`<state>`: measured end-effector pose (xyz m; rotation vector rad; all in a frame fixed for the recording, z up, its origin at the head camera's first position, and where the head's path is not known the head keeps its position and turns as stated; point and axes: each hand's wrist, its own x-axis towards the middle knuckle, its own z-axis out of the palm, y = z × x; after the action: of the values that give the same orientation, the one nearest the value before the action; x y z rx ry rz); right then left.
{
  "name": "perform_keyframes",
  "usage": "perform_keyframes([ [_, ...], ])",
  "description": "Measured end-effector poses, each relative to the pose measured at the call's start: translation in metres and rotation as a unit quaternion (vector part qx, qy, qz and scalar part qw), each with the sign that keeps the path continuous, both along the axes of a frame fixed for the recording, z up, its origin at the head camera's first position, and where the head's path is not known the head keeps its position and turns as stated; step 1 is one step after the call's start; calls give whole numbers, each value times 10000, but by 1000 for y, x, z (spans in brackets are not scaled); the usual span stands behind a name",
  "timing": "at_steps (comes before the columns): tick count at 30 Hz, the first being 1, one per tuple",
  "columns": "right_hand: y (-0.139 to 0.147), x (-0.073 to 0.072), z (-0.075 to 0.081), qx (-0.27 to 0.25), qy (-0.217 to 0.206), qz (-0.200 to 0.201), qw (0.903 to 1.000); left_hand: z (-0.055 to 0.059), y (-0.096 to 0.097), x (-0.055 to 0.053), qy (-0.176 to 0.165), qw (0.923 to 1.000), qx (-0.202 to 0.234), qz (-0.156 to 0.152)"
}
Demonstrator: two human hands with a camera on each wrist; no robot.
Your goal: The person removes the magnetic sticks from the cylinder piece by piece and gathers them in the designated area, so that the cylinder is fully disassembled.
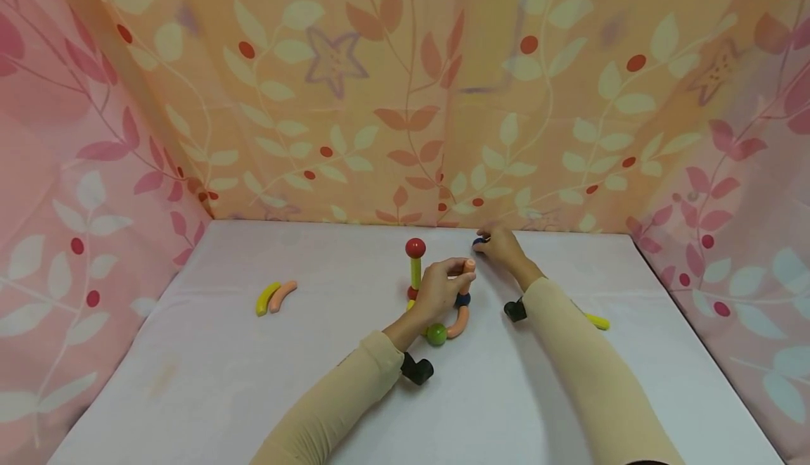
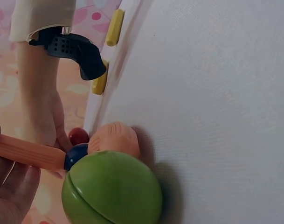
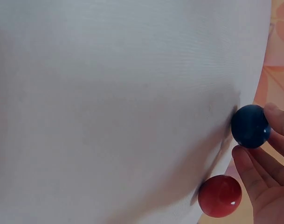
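Note:
My left hand [image 1: 436,289] grips an upright salmon-coloured stick [image 2: 32,153] near its top. This stick rises from a blue ball [image 1: 463,300], joined to a curved salmon piece [image 1: 458,323] and a green ball [image 1: 436,335] low on the table. Beside the left hand stands a yellow stick [image 1: 415,273] with a red ball [image 1: 415,247] on top and another red ball at its foot. By the table's far edge my right hand [image 1: 503,248] pinches a second blue ball [image 3: 251,126] between thumb and fingers. Near those fingers lies a loose red ball [image 3: 220,196].
To the left, a curved yellow piece [image 1: 268,299] and a curved salmon piece [image 1: 283,297] lie side by side. A yellow stick [image 1: 597,321] pokes out behind the right sleeve. Patterned curtains [image 1: 405,99] enclose the white table [image 1: 209,380] at the back and sides.

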<state>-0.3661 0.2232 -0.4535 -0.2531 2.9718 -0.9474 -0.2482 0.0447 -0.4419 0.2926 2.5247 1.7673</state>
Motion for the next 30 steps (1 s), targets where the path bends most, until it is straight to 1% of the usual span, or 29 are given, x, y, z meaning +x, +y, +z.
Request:
perform_keyframes([
  [8, 3, 5, 9, 30, 30, 82, 10000, 0, -1, -1, 77, 9999, 15, -100],
  [12, 6, 10, 15, -68, 134, 159, 9998, 0, -3, -1, 234, 9995, 108, -175],
  [15, 9, 13, 17, -123, 215, 166, 9996, 0, -3, 0, 264, 9992, 201, -231],
  [18, 12, 16, 18, -273, 241, 157, 9992, 0, -4, 0, 199, 9992, 253, -229],
  [22, 14, 22, 18, -617, 329, 237, 9973, -1, -5, 0, 100, 9994, 262, -206],
  [26, 13, 34, 22, -911, 518, 362, 9938, -2, -6, 0, -15, 9995, 226, -219],
  [30, 11, 48, 28, -1108, 597, 368, 9914, -2, -7, -1, -188, 9991, 233, -290],
])
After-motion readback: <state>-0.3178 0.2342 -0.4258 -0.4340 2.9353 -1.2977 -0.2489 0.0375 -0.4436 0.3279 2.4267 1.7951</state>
